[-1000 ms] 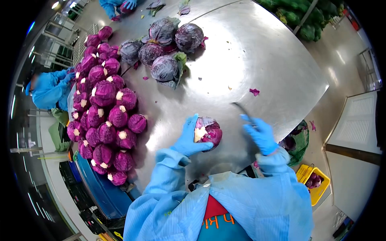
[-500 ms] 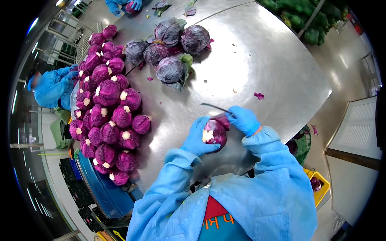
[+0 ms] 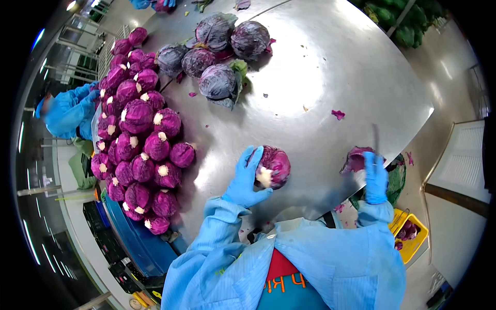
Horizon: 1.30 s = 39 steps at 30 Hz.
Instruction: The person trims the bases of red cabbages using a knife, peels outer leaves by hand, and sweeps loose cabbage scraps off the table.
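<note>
My left hand [image 3: 244, 182], in a blue glove, cups the left side of a red cabbage [image 3: 278, 164] on the steel table, thumb and fingers apart around it. The cabbage's pale cut stem faces toward me. Over by the table's right edge, my gloved right hand [image 3: 376, 181] grips a knife [image 3: 375, 138], its blade blurred and pointing away from me. A loose purple cabbage leaf [image 3: 354, 161] is just left of that hand; whether they touch I cannot tell.
Trimmed red cabbages [image 3: 137, 116] are heaped on the left. Several untrimmed cabbages [image 3: 219, 81] lie at the back of the table [image 3: 320, 134]. On the right stand a green net bag [image 3: 397, 183] and a yellow crate [image 3: 417, 243]. A co-worker [image 3: 70, 111] is at far left; another's gloved hands show at top.
My right hand has swung right with the knife, away from the cabbage, and a leaf is now off the cabbage near the table edge. My left hand stays at the cabbage.
</note>
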### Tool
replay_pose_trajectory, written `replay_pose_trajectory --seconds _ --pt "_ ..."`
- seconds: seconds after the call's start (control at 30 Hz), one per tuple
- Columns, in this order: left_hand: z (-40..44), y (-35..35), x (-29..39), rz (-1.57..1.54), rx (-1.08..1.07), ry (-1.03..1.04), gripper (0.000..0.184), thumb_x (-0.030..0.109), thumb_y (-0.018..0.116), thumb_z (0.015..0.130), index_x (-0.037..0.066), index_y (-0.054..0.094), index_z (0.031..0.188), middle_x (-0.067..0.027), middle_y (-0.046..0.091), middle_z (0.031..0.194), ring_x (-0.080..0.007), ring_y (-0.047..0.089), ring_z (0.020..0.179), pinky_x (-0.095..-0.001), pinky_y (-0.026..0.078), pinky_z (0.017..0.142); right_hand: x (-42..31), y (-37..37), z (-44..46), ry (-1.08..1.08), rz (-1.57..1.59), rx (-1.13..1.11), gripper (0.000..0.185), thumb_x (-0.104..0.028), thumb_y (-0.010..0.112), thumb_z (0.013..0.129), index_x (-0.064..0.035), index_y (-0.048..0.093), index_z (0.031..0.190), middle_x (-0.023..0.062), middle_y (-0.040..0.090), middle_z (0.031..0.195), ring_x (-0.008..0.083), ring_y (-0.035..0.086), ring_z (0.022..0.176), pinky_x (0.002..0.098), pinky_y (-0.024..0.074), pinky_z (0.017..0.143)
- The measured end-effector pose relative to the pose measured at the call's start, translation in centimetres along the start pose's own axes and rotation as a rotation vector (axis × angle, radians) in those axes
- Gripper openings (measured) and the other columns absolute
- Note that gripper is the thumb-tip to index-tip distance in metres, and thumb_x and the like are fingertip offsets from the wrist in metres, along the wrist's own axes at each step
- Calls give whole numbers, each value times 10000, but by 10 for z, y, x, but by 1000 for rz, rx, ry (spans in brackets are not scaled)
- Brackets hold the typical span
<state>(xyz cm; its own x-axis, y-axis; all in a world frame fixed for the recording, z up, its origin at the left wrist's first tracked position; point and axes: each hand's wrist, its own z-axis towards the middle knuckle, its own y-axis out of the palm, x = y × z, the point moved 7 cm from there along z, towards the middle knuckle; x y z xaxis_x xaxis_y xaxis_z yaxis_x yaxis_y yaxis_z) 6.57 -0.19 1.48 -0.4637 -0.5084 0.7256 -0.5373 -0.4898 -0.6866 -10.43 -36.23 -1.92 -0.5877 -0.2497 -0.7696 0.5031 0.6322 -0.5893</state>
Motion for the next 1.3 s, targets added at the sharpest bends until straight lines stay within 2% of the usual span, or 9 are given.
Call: replay_pose_trajectory --seconds 0.07,0.13,0.17,0.27,0.4,0.53,1.0,1.2,1.3 --pt "12 -5 17 106 -35 -167 1108 403 865 563 42 304 1447 -252 356 1348 -412 342 1288 -459 297 1111 -11 62 -21 103 188 -354 324 -366 610 928 -79 643 1075 113 663 785 216 632 647 359 486 594" --pt "20 -10 30 238 -112 -446 1113 439 866 558 35 310 1433 -252 376 1317 -408 356 1266 -465 323 1100 -23 111 -41 -113 100 -435 289 -350 634 912 -74 640 999 136 647 751 231 616 604 347 475 571" --pt "21 -9 32 276 133 -236 1119 441 880 543 -9 317 1399 -265 384 1302 -412 393 1227 -458 355 1071 -34 122 -50 -58 95 -455 279 -348 621 918 -73 625 966 149 637 749 263 617 613 364 476 570" --pt "21 22 4 17 198 -132 1046 445 900 519 -32 374 1286 -220 385 1266 -364 423 1206 -439 354 1072 -55 136 -66 -177 16 -417 275 -350 567 945 -78 592 920 172 621 749 334 621 656 415 482 574" --pt "12 23 2 -141 -9 -323 1180 409 927 492 -42 278 1369 -221 356 1301 -359 416 1227 -402 358 1075 -60 139 -75 -397 -3 -308 315 -388 482 979 -90 572 928 178 618 771 386 617 725 472 484 595" --pt "12 36 17 8 212 -209 1252 424 930 479 -43 229 1405 -219 353 1317 -359 413 1240 -405 370 1064 -68 141 -78 -480 -106 -312 384 -402 459 985 -90 602 812 136 598 676 339 609 645 441 482 596" --pt "19 50 37 107 179 -413 1256 474 907 482 -43 245 1416 -271 341 1377 -435 385 1239 -495 365 1030 -84 157 -39 -639 -281 -577 514 -561 490 912 -107 609 702 143 603 658 360 605 640 466 462 576" --pt "19 55 44 183 231 -461 1242 478 900 496 -71 251 1402 -289 337 1363 -437 378 1231 -504 357 1030 -80 159 -38 -481 -319 -324 549 -567 457 933 -90 633 726 142 633 678 338 629 639 451 475 578" --pt "15 59 48 180 266 -444 1236 472 891 520 -63 228 1416 -304 302 1384 -452 337 1258 -523 339 1038 -38 164 -21 243 164 -476 528 -555 500 926 -63 664 825 161 665 743 302 668 708 420 500 626"
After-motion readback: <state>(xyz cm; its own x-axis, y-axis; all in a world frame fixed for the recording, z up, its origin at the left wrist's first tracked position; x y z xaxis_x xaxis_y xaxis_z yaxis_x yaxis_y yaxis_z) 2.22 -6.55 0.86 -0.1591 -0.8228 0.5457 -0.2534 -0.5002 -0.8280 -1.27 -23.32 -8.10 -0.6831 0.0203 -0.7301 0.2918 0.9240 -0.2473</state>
